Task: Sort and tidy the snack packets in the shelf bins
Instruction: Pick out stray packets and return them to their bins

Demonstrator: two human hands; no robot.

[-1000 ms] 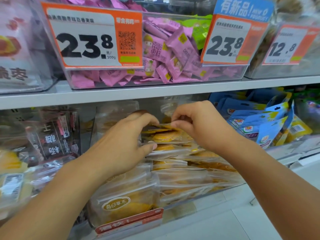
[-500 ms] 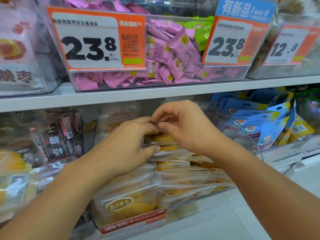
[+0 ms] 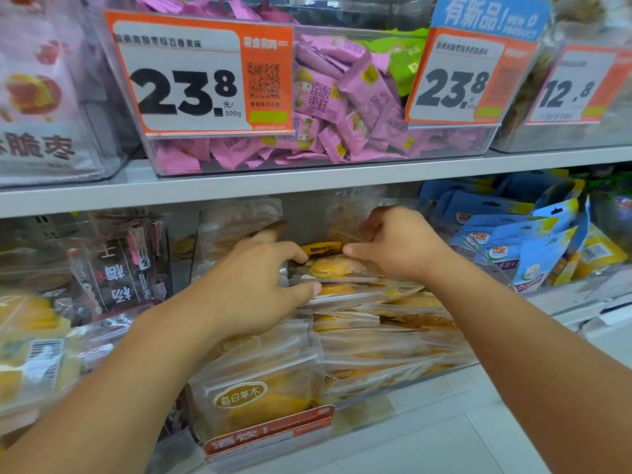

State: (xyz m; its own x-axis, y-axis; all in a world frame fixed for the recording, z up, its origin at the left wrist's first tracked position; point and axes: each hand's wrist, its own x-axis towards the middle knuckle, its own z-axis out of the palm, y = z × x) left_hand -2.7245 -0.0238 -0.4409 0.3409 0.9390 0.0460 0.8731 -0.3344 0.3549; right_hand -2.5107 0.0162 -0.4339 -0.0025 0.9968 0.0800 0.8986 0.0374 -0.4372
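Mid-tidy: my left hand and right hand both pinch the top clear pastry packet; stack below roughly squared, front packets still slumped.

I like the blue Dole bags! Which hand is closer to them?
Right. The right hand is beside the blue Dole bags, just left of them; the left hand is farther left, on the clear packets.

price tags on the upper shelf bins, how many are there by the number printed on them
Orange-and-white card price tags reading 23.8: 2, a large one and a smaller one under a blue banner
Orange-and-white card price tag reading 12.8: 1
Total: 3
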